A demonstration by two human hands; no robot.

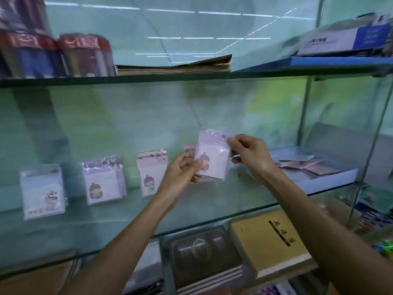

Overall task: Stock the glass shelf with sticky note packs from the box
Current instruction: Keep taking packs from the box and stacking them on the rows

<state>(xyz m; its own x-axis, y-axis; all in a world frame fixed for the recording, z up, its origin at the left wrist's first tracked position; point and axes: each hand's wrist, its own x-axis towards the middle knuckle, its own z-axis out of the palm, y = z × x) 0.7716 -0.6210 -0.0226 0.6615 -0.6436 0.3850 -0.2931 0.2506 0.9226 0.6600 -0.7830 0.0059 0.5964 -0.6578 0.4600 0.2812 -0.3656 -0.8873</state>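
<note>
A pink sticky note pack [214, 155] in clear wrap, printed with a cartoon girl, is held upright over the glass shelf [136, 222]. My left hand [182, 169] pinches its lower left corner. My right hand [251, 155] pinches its upper right edge. Three packs stand in a row on the shelf to the left: a bluish one [43, 191], a purple one [104, 179] and a pink one [152, 173]. Another pack [190, 148] peeks out behind the held one, mostly hidden. The box is not in view.
The upper glass shelf carries red-capped tubes [85, 55], a flat brown paper stack [176, 66] and a blue-and-white carton [344, 40]. A white tray with flat packets [312, 167] sits on the right. Below lie a yellow notebook [272, 241] and a dark case [204, 254].
</note>
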